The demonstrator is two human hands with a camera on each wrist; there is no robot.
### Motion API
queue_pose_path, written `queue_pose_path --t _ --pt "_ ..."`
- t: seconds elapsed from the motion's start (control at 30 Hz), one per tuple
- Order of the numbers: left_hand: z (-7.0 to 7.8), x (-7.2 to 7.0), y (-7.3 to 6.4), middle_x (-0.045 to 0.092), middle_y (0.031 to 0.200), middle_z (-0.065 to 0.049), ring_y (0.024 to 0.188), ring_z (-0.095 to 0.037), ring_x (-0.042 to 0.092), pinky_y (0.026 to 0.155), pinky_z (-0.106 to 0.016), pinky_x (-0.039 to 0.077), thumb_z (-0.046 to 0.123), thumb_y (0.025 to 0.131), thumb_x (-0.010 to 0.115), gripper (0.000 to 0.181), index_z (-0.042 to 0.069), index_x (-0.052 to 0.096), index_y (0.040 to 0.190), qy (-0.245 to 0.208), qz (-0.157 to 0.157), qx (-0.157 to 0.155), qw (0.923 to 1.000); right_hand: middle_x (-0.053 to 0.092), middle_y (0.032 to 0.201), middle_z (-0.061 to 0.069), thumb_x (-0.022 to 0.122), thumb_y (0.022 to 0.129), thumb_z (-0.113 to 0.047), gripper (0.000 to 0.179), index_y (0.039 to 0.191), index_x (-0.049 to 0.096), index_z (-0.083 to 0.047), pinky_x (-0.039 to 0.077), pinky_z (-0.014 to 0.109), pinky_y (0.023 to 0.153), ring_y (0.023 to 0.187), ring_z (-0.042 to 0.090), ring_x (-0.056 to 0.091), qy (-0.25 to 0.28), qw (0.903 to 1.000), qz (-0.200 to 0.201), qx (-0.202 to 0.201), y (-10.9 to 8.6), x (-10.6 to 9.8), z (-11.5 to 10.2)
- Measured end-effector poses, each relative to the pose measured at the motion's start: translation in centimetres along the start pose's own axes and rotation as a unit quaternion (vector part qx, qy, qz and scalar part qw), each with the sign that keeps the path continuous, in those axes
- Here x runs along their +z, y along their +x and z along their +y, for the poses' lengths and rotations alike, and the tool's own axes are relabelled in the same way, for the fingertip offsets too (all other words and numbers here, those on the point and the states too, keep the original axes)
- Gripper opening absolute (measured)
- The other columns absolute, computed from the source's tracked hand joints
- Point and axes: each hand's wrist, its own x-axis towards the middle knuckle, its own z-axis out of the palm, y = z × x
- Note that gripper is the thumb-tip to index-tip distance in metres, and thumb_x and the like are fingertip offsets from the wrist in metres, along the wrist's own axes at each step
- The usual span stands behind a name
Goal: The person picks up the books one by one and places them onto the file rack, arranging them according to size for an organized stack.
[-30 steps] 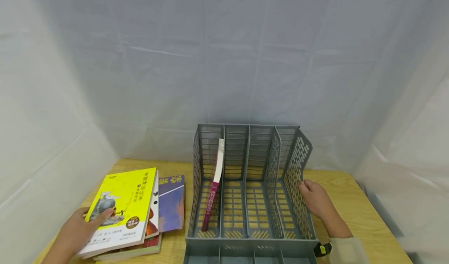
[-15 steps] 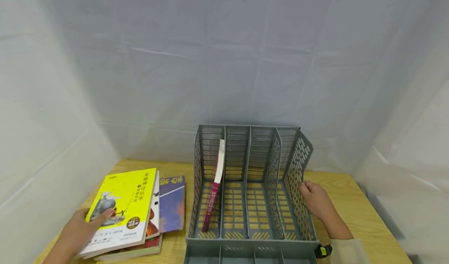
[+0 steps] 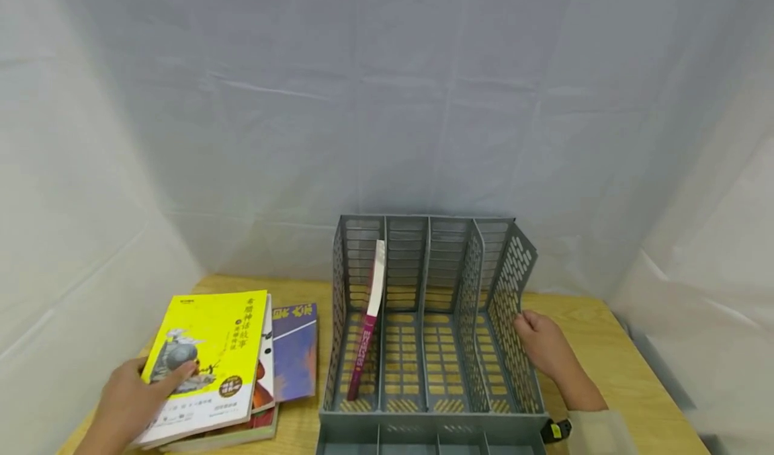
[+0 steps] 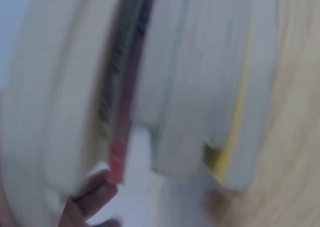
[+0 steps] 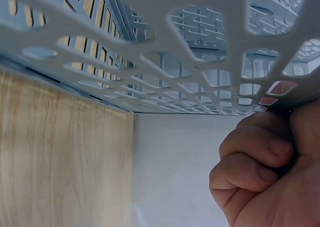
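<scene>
Left hand: I see my left hand (image 3: 130, 401) pinching the yellow book (image 3: 211, 347) at its near left corner, thumb on the cover, fingers hooked below; how many books sit in that grip I cannot tell.
Yellow book: on top of the pile at the left of the surface (image 3: 611, 367); whether it is lifted at all, I cannot make out.
Rest of the pile: a white book with a red picture (image 3: 264, 374) and a thick pale-edged book (image 3: 256, 429) show beneath it, with a purple book (image 3: 296, 357) poking out to the right.
Right hand: my right hand (image 3: 544, 344) grips the right wall of the grey rack (image 3: 357, 423), fingers curled in the right wrist view.
Leftmost compartment: a magenta-spined book (image 3: 363, 354) stands on edge, slanting, its far end close to the first divider.
Done: one book racked, the only one I see in there.
Left over: the whole pile lies outside the rack, so I judge this work to be early on.
</scene>
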Motion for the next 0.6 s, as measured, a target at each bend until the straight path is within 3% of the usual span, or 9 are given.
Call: queue_pose_path --t 0.13,0.2,0.4,0.47,0.53,0.6 --pt "0.7 -0.7 -1.3 0.058 0.113 -0.032 0.085 -0.029 0.06 0.064 -0.032 0.047 0.069 0.089 0.068 0.112 -0.022 0.034 0.143 -0.008 0.06 0.02 0.998 0.036 0.062 0.001 0.039 0.112 -0.031 0.041 0.075 0.039 -0.012 0.035 0.033 0.054 0.054 0.017 0.033 -0.004 1.0 -0.005 -0.003 0.1 0.2 -0.2" --pt "1.3 -1.0 -2.4 0.056 0.117 -0.033 0.085 -0.03 0.061 0.061 -0.031 0.046 0.063 0.093 0.067 0.106 -0.02 0.029 0.147 -0.023 0.085 0.016 0.996 0.036 0.062 0.001 0.039 0.112 -0.031 0.042 0.075 0.039 -0.012 0.035 0.033 0.054 0.054 0.017 0.033 -0.01 0.9999 -0.006 -0.004 0.1 0.3 -0.2" --pt "3.9 -1.8 -5.8 0.052 0.129 -0.039 0.092 -0.037 0.063 0.06 -0.03 0.047 0.05 0.1 0.064 0.089 -0.012 0.024 0.15 -0.042 0.149 0.024 0.9876 0.036 0.061 0.001 0.039 0.112 -0.03 0.042 0.075 0.04 -0.012 0.035 0.033 0.054 0.053 0.017 0.033 -0.012 0.9999 -0.008 -0.003 0.1 0.6 -0.3" --pt "4.8 -2.1 -7.1 0.055 0.134 -0.039 0.085 -0.025 0.067 0.059 -0.027 0.051 0.047 0.102 0.063 0.084 -0.009 0.024 0.151 -0.07 0.166 0.044 0.9826 0.037 0.061 0.001 0.038 0.112 -0.031 0.043 0.075 0.04 -0.012 0.035 0.033 0.054 0.053 0.017 0.033 -0.011 0.9999 -0.011 -0.003 0.0 0.6 -0.3" --pt "5.9 -1.7 -8.3 0.069 0.125 -0.024 0.077 -0.013 0.069 0.056 -0.024 0.052 0.039 0.102 0.066 0.07 0.0 0.03 0.147 -0.132 0.2 0.061 0.969 0.037 0.061 0.001 0.038 0.113 -0.033 0.043 0.075 0.04 -0.011 0.036 0.033 0.054 0.053 0.018 0.033 -0.009 0.9999 -0.014 -0.003 0.0 0.6 -0.4" --pt "7.1 -1.0 -9.1 0.074 0.113 -0.006 0.073 0.001 0.065 0.055 -0.017 0.052 0.028 0.101 0.068 0.054 0.012 0.036 0.14 -0.206 0.25 0.098 0.941 0.037 0.061 0.001 0.038 0.113 -0.034 0.044 0.075 0.04 -0.011 0.036 0.034 0.054 0.052 0.018 0.034 -0.006 0.9998 -0.018 -0.002 -0.1 0.5 -0.4"
